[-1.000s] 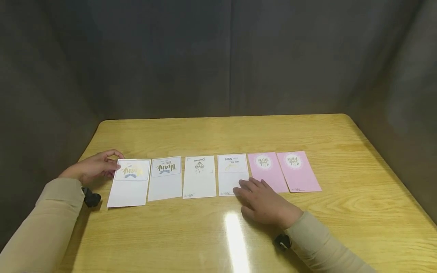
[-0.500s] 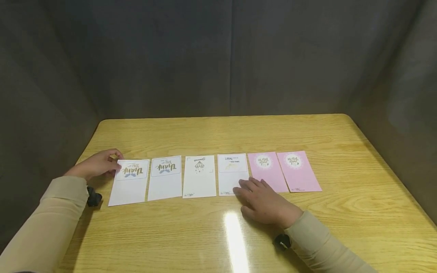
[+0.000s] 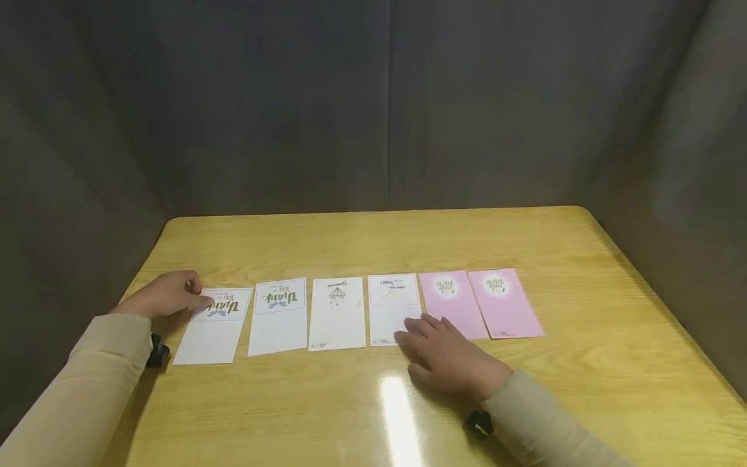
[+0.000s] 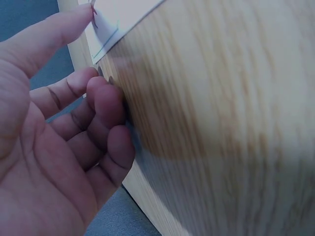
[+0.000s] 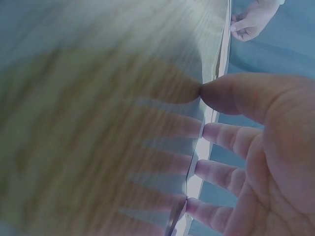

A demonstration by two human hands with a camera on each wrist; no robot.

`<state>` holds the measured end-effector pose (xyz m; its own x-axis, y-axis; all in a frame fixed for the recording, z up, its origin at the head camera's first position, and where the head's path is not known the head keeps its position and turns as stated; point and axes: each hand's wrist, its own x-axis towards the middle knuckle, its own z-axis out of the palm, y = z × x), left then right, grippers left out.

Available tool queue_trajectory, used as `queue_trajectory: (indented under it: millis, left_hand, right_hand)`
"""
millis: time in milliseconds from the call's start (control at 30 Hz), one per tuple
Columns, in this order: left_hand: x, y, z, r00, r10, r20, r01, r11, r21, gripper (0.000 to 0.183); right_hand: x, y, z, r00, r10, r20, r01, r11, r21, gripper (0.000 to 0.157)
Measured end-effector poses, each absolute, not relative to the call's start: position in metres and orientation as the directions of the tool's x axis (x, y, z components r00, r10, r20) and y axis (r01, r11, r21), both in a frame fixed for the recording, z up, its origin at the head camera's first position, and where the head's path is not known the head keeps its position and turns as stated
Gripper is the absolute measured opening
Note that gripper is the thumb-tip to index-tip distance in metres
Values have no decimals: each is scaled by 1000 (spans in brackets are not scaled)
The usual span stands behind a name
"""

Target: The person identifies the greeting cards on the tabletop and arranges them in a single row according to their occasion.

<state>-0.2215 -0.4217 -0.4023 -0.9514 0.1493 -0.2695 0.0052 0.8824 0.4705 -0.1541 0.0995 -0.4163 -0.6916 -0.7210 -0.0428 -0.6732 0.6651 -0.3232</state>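
Observation:
A row of several paper cards lies flat, their printing upside down in the head view. My left hand (image 3: 166,295) is at the leftmost white "Thank You" card (image 3: 207,344). Its thumb touches the printed part, and the other fingers bend loosely beside the card's edge in the left wrist view. My right hand (image 3: 452,357) rests with spread fingers at the near edges of the white "heart" card (image 3: 391,321) and a pink card (image 3: 461,318). Between the hands lie a second white "Thank You" card (image 3: 277,334) and a cream card with an umbrella-like drawing (image 3: 337,327).
Another pink card (image 3: 510,318) ends the row at the right, close against the first pink one. The wooden table (image 3: 373,243) has rounded far corners, and dark grey curtains (image 3: 280,110) hang behind and beside it. Light reflects off the table's near middle.
The leftmost card has shifted slightly left and slants more, and my left thumb reaches farther onto it. The head view has tipped a little, lowering everything in it. My right hand stays in place.

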Motion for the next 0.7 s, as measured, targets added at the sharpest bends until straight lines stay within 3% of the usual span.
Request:
queue_trajectory:
  millis: [333, 500, 700]
  left_hand:
    - [-215, -418, -400, -949, 175, -261, 38, 888, 458, 28]
    - [-214, -418, -399, -951, 198, -239, 68, 885, 460, 39]
    - [-213, -418, -402, -952, 210, -222, 80, 872, 483, 22]
  right_hand:
    - [-152, 99, -417, -688, -724, -49, -680, 666, -307, 48]
    - [-152, 99, -415, -698, -713, -64, -666, 679, -309, 51]
    - [-152, 99, -416, -700, -710, -70, -660, 682, -315, 51]
